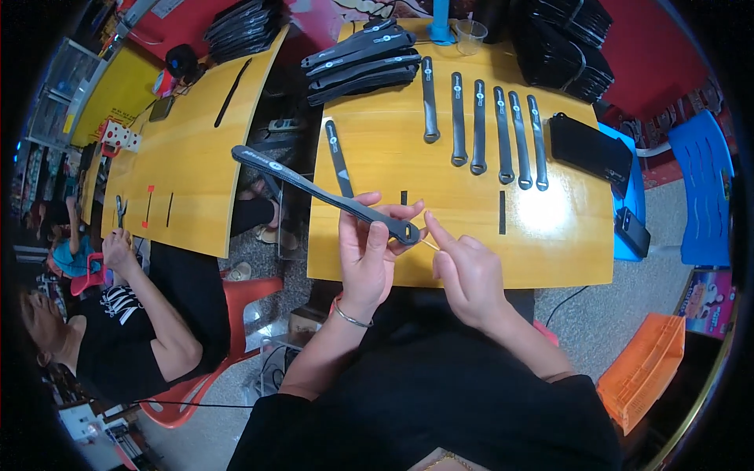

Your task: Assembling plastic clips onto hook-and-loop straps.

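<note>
My left hand (367, 255) is closed around a stack of dark grey straps (314, 188) with pale printing. The stack's slotted end (410, 232) points toward my right hand, and its other end reaches out to the upper left. My right hand (473, 279) is beside that slotted end, index finger out and the other fingers curled in. A thin yellow strand, perhaps a rubber band (430, 245), runs between the stack's end and my right fingers. One single strap (336, 153) lies on the yellow table (565, 263) just beyond my left hand.
Several straps (480, 125) lie in a row across the table. Behind them are a strap pile (361, 67), a clear cup (470, 37) and black bundles (561, 47). A black pouch (593, 149) is at the right. A co-worker (149, 330) sits left; an orange crate (640, 369) stands right.
</note>
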Tool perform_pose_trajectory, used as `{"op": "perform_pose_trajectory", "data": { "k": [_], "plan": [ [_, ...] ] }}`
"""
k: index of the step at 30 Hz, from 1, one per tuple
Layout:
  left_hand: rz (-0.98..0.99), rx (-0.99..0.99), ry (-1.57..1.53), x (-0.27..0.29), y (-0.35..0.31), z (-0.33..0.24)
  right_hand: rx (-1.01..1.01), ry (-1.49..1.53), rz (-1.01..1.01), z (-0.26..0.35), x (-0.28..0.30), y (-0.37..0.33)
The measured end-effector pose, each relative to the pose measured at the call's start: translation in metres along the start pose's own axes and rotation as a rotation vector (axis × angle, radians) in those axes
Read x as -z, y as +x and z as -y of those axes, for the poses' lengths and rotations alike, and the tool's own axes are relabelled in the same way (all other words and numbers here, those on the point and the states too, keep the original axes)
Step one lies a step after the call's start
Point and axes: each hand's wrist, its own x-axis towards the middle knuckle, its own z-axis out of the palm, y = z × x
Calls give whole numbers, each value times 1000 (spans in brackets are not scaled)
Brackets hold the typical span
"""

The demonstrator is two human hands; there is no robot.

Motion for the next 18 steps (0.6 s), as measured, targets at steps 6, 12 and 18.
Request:
{"op": "perform_pose_trajectory", "data": {
  "k": [6, 12, 18],
  "plan": [
    [2, -87, 52, -1, 0, 5, 51, -115, 41, 1, -1, -2],
    [8, -129, 118, -3, -2, 5, 66, -2, -27, -3, -7, -1],
    [33, -217, 223, 1, -1, 9, 59, -22, -12, -5, -6, -1]
  ]
}}
